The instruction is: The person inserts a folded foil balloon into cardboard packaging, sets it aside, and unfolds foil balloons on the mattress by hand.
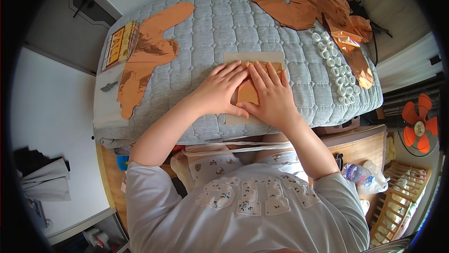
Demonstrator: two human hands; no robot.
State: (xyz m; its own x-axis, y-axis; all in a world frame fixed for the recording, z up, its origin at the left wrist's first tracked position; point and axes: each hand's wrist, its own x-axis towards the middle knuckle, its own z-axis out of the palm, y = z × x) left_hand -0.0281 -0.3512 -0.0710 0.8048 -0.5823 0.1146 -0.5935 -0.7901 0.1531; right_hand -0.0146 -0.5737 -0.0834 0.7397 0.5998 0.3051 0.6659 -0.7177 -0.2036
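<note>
Both of my hands lie flat, side by side, on a shiny copper-coloured sheet [248, 93] over a grey-beige board [232, 57] near the middle of the bed. My left hand [220, 89] has its fingers spread over the left part of the sheet. On the right part rests my right hand [272, 93], its fingers also stretched out. The fingertips of the two hands meet at the top and the thumbs come close at the bottom, framing a bare patch of the sheet. Much of the sheet is hidden under them.
Copper foil balloons [152, 49] lie left, beside a coloured packet [118, 45] and small dark strips [109, 86]. More copper foil [290, 5] is at the back right, near several clear rings [337, 71]. An orange fan [419, 124] and a bottle [355, 172] stand right of the bed.
</note>
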